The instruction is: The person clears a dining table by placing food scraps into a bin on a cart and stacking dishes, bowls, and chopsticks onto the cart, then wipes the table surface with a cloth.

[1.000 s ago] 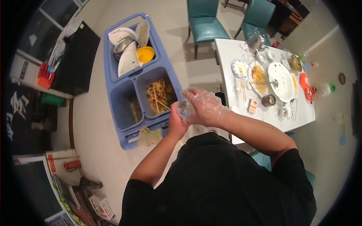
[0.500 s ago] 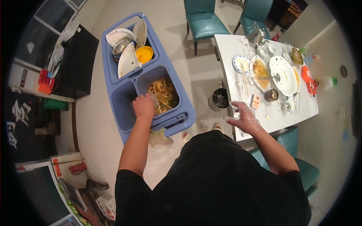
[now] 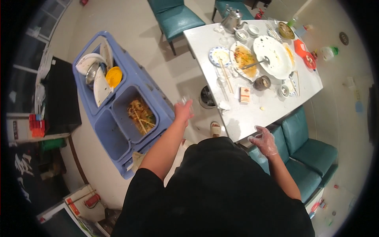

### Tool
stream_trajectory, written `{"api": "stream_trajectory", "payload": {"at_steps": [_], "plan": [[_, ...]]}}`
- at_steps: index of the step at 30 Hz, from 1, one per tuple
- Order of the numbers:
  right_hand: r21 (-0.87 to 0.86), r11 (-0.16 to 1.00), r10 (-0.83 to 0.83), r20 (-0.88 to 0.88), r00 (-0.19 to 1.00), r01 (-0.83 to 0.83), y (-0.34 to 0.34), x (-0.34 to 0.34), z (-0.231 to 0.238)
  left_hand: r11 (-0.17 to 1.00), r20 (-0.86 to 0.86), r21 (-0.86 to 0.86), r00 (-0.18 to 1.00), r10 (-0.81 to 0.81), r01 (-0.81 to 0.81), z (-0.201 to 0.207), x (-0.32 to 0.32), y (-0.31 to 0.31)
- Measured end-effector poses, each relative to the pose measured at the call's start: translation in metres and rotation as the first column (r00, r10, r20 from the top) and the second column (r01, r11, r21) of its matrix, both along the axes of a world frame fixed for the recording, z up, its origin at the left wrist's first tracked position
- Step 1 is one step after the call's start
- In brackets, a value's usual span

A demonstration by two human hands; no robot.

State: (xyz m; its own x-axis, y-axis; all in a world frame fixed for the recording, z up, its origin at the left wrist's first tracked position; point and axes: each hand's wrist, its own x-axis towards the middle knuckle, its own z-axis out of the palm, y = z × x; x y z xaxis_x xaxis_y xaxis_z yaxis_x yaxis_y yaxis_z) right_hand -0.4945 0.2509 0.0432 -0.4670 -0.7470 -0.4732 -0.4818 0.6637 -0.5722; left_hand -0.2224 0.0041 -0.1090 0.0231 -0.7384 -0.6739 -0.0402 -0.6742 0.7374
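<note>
My left hand (image 3: pixel 183 113), bare, is between the cart and the table with its fingers closed round a small clear glass (image 3: pixel 185 100). The glass is hard to see against the floor. My right hand (image 3: pixel 264 143) wears a clear plastic glove; its fingers are spread and hold nothing, just off the table's near corner. To the left stands a blue cart (image 3: pixel 125 158) with compartments. One holds food scraps (image 3: pixel 140 114) with chopsticks among them. Another is stacked with white dishes (image 3: pixel 102 89), a metal bowl (image 3: pixel 92 75) and a yellow bowl (image 3: pixel 114 77).
The white table (image 3: pixel 248 118) carries a large white platter (image 3: pixel 272 65) with a ladle, a dish of sauce (image 3: pixel 241 59), a blue-rimmed plate (image 3: pixel 218 56), a metal kettle (image 3: pixel 233 20) and a small box (image 3: pixel 244 94). A bin (image 3: pixel 206 98) stands below it. Green chairs (image 3: pixel 179 21) surround it.
My left hand has moved right, from over the scraps compartment to the gap before the table, carrying the glass. The view has turned right, and my right hand is lower beside the table's near edge.
</note>
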Motion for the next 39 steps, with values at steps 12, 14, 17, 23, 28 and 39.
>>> {"api": "stream_trajectory", "payload": {"at_steps": [12, 14, 17, 23, 28, 39], "plan": [[0.195, 0.945, -0.276, 0.034, 0.961, 0.265, 0.081, -0.070, -0.002, 0.833, -0.101, 0.424, 0.932, -0.347, 0.356, -0.165, -0.103, -0.016], [0.139, 0.965, -0.235, 0.065, 0.970, 0.224, 0.084, -0.078, -0.008, 0.913, 0.056, 0.239, 0.934, -0.354, 0.331, -0.177, -0.110, -0.020], [0.167, 0.954, -0.268, 0.092, 0.959, 0.251, 0.080, -0.087, -0.013, 0.967, -0.030, 0.185, 0.985, -0.172, 0.174, -0.180, -0.118, -0.022], [0.182, 0.957, -0.246, 0.110, 0.963, 0.224, 0.072, -0.099, -0.016, 0.828, 0.415, -0.372, 0.873, -0.256, 0.420, -0.104, -0.156, -0.040], [0.210, 0.943, -0.284, 0.113, 0.952, 0.256, 0.080, -0.106, -0.018, 0.571, 0.738, -0.474, 0.656, -0.157, 0.670, -0.052, -0.196, -0.053], [0.195, 0.938, -0.310, 0.106, 0.945, 0.286, 0.105, -0.115, -0.023, 0.682, 0.562, -0.392, 0.748, -0.354, 0.617, -0.053, -0.227, -0.068]]}}
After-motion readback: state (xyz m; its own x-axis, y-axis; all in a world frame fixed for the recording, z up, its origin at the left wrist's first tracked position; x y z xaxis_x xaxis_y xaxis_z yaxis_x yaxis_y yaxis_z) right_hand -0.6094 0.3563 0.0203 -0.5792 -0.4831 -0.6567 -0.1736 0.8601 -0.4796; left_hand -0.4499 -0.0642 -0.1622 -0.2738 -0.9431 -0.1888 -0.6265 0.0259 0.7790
